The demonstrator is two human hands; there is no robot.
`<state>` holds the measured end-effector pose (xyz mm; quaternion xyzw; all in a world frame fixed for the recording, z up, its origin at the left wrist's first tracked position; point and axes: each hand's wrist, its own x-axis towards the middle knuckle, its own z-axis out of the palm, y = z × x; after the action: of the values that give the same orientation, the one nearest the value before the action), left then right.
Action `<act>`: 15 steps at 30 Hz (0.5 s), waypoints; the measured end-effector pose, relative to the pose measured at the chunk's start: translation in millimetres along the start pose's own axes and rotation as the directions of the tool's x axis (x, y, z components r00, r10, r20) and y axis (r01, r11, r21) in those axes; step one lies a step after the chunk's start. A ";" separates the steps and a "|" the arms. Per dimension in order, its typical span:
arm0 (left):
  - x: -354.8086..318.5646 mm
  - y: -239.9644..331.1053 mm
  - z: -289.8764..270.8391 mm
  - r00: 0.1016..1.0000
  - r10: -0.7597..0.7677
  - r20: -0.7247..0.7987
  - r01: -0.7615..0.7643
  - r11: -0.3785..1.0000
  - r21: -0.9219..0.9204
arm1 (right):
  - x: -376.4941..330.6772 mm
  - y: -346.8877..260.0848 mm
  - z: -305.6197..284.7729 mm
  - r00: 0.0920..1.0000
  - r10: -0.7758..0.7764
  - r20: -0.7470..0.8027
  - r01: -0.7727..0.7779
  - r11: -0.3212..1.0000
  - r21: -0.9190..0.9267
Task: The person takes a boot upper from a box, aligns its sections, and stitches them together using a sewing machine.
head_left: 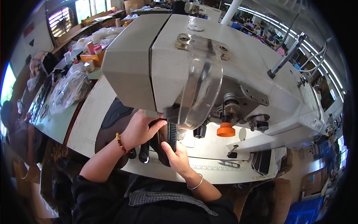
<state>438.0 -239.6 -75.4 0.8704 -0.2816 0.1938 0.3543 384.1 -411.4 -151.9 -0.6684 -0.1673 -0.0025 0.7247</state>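
Note:
A large pale sewing machine (130,63) stands right in front of me, with a clear plastic guard (201,86) over its front. Beneath its head lies a dark brown sewn piece (123,123), perhaps part of a bag, with a ribbed black strip (172,135) along one edge. My left hand (140,128) grips the piece close to the needle area, thumb pointing right, its other fingers partly hidden. On the strip's near right side, my right hand (179,158) pinches the edge with its thumb on top. The needle itself is hidden behind the machine head.
An orange knob (226,130) sits under the machine arm. Small thread snips (229,164) lie near the table's front edge, by a printed ruler strip. Dark flat pieces (261,162) are stacked at the right. Left, a side table carries plastic bags (71,87) and an orange box (93,58).

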 end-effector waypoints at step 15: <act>-2.8 31.3 -27.8 0.970 0.116 0.212 -0.163 0.963 0.217 | 17.9 -9.6 -61.0 0.913 0.259 0.314 -0.289 0.956 0.051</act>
<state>412.3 -236.9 -42.2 0.8987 -0.3515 0.1629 0.2057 413.4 -467.7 -141.3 -0.6419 -0.1810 0.2099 0.7150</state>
